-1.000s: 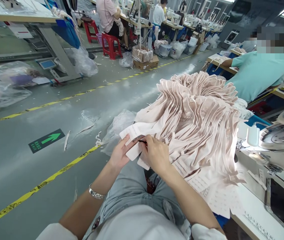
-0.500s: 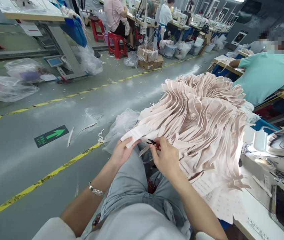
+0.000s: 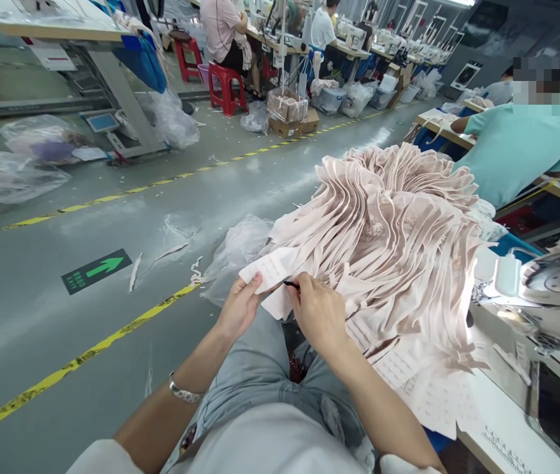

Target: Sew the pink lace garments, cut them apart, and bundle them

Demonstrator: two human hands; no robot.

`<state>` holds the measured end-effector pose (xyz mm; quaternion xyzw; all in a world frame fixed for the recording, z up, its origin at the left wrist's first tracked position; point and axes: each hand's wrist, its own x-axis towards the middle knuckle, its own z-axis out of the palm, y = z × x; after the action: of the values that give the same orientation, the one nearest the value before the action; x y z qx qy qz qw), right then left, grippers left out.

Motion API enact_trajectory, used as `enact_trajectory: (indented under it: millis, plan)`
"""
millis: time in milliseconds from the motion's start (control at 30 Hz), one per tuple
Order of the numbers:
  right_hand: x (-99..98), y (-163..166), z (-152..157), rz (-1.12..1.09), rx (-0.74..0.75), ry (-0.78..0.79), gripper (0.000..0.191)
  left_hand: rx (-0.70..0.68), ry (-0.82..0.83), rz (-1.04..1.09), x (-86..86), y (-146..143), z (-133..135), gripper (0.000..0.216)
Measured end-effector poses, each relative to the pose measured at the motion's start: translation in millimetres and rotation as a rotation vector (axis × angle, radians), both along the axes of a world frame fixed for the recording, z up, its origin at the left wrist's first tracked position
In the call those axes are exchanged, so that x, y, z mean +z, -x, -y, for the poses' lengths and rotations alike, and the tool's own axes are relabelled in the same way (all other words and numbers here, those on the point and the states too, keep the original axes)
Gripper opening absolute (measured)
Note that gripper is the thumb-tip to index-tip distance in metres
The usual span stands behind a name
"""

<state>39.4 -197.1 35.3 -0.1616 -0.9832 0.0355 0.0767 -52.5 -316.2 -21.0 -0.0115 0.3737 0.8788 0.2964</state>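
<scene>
My left hand (image 3: 239, 308) pinches the end of a pale pink fabric strip (image 3: 274, 264) between thumb and fingers. Faint printing shows on the strip's surface. Thread snips (image 3: 291, 284) are gripped in my right hand (image 3: 320, 311); only their dark tip shows, beside the fabric edge, and the rest is hidden by the fingers. A loose-hanging fabric flap (image 3: 277, 305) lies between the two hands, above my lap. Both hands are at the near left edge of a large layered pile of pale pink fabric pieces (image 3: 393, 217).
A sewing machine (image 3: 551, 283) stands to the right, with a phone (image 3: 559, 405) on the table near it. Printed paper sheets (image 3: 428, 388) lie under the pile. A plastic bag (image 3: 240, 253) is on the floor at left. A co-worker in a teal shirt (image 3: 521, 148) sits beyond the pile.
The snips' red handle, visible before, is now covered by my right hand. The strip in my left hand is turned flatter, and a wider flap shows between the hands. The view has shifted slightly.
</scene>
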Motion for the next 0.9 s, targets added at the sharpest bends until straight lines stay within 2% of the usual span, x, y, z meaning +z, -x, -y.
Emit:
enact_trajectory:
  millis: [67,167,233,267,333,400,467,567,667,800,900]
  plan:
    - [-0.2,2,-1,0.045,-0.007,-0.01,0.018,-0.045,-0.018,0.057,-7.8,-5,-4,0.037]
    - [-1.1,3,-4,0.064,-0.031,-0.006,0.017,-0.232,-0.009,0.132,-22.8,-17,-11,0.046]
    - [-2.1,0,-7,0.035,-0.046,-0.002,0.016,-0.359,0.045,0.067,-30.1,-22,-14,0.048]
    - [-2.7,-2,-8,-0.003,-0.047,0.001,0.015,-0.379,0.078,0.026,-31.8,-23,-15,0.048]
    - [-4.3,-7,-11,-0.138,-0.031,0.023,0.015,-0.296,0.112,-0.01,-30.9,-17,-13,0.051]
    - [-6.1,-13,-12,-0.3,0.007,0.055,0.018,-0.111,0.071,0.015,-25.5,-4,-9,0.056]
    - [-7.9,-16,-12,-0.402,0.043,0.085,0.021,-0.011,0.004,0.063,-18.2,9,-4,0.055]
    - [-10.0,-17,-9,-0.419,0.078,0.099,0.022,-0.061,-0.029,0.156,-8.6,17,1,0.047]
    - [-11.2,-12,-4,-0.393,0.079,0.087,0.019,-0.087,-0.039,0.204,-2.4,11,3,0.041]
    - [-12.0,-1,-2,-0.257,0.047,0.038,0.012,-0.108,-0.044,0.164,1.6,0,2,0.044]
    - [-13.4,5,-3,-0.162,0.019,-0.006,0.009,-0.174,-0.06,0.092,-1.4,-4,-1,0.048]
